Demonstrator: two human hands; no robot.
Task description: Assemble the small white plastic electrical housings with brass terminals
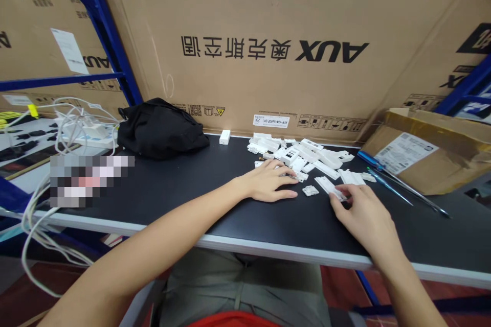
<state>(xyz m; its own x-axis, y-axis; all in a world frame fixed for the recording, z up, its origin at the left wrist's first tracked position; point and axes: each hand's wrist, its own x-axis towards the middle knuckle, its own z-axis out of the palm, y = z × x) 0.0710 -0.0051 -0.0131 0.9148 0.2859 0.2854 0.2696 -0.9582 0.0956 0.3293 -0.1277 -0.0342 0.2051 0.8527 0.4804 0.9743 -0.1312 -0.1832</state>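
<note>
A loose pile of white plastic parts (295, 153) lies on the black tabletop, toward the back. My left hand (268, 181) is open, palm down with fingers spread, its fingertips at the near edge of the pile. The parts under those fingers are partly hidden. Thumb and fingers of my right hand (362, 209) close on the near end of a flat, oblong white plastic piece (325, 184). Between the two hands lies a small white plastic part (310, 191). More flat white pieces (351, 177) rest just beyond my right hand.
A blue-handled screwdriver (370, 160) and a thin blue tool (391, 186) lie right of the pile, beside an open cardboard box (429, 148). Leftward are a small white box (225, 137), a black cloth bundle (161, 127) and tangled white cables (38, 214). Large cartons (245, 5) stand behind.
</note>
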